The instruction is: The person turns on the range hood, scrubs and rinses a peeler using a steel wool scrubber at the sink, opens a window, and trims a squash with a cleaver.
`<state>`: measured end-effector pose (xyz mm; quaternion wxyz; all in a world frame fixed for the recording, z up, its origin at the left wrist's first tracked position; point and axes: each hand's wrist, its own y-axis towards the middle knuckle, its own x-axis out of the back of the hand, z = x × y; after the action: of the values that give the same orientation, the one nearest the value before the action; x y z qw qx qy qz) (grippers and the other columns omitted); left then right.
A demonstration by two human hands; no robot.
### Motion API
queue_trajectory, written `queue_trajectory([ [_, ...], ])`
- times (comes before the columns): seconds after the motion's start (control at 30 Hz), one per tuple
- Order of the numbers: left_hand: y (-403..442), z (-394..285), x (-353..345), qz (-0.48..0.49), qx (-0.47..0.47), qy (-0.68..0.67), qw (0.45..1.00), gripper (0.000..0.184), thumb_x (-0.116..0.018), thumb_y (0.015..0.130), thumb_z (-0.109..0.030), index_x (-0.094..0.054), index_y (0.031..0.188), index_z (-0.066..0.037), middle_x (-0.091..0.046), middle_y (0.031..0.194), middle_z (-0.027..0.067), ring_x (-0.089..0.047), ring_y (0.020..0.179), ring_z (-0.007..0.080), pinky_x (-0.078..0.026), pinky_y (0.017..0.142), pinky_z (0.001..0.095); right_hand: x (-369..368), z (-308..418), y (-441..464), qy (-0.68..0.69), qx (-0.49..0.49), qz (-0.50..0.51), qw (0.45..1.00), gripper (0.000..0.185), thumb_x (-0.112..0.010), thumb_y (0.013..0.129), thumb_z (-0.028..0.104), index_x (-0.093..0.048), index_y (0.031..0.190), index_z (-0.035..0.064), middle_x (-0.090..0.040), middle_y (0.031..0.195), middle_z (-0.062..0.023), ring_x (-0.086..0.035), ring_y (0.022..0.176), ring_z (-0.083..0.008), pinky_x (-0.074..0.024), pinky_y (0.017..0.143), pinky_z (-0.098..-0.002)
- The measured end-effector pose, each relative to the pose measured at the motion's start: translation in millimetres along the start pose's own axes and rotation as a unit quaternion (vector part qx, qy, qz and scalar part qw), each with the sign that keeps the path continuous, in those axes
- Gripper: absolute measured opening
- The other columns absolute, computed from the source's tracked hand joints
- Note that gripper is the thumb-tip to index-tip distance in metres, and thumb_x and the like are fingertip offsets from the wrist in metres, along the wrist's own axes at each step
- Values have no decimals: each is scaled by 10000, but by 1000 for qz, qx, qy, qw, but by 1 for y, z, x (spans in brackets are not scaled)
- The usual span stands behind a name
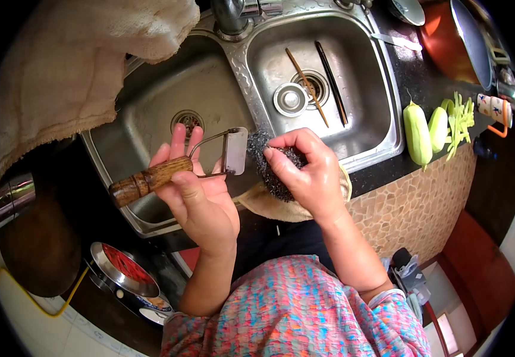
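Note:
In my left hand [201, 199] is a peeler with a brown wooden handle [150, 180], pinned by the thumb while the other fingers stretch out behind it. Its wire frame carries a flat metal blade [236, 152] pointing right. My right hand [311, 172] grips a dark steel wool scrubber [276, 172] close beside the blade; whether the two touch, I cannot tell. Both hands are over the front edge of a double sink [242, 77]. Below the scrubber a pale cloth [281, 209] hangs at the sink's edge, partly hidden by my right hand.
A drain strainer [290, 99], a brown chopstick [306, 86] and a black chopstick [330, 83] lie in the right basin. On the dark counter are pale green squashes [418, 134], peel strips [461, 125], a knife [397, 41] and a red pot [448, 41]. Fabric [85, 65] hangs at upper left.

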<state>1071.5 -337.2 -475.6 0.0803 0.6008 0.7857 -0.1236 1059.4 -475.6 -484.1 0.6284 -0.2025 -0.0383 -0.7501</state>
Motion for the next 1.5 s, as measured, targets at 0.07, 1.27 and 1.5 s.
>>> queue_trajectory([
  [0.07,0,0,1,-12,20,-11,1000,482,-412,977,-404,-257,1354,-149,-348,1362,207,-399,1230,344,-422,927,597,0,-4,3,110,-72,23,991,248,-707,777,127,-631,974,-2,-634,810,-84,-593,728,-157,-483,681,-277],
  [1.27,-14,-31,50,224,429,65,873,326,-433,990,-268,-520,1128,14,-576,733,84,-484,537,78,-386,463,184,9,-53,-8,-259,144,-5,955,281,-755,708,290,-640,852,78,-611,964,-79,-541,956,-299,-415,844,-416],
  [1.5,-23,-26,39,187,392,87,897,304,-408,1000,-266,-535,1083,-3,-559,702,60,-467,505,64,-359,421,179,16,-86,8,-90,-50,41,994,311,-681,697,95,-605,991,26,-640,878,-133,-627,814,-245,-499,769,-338],
])
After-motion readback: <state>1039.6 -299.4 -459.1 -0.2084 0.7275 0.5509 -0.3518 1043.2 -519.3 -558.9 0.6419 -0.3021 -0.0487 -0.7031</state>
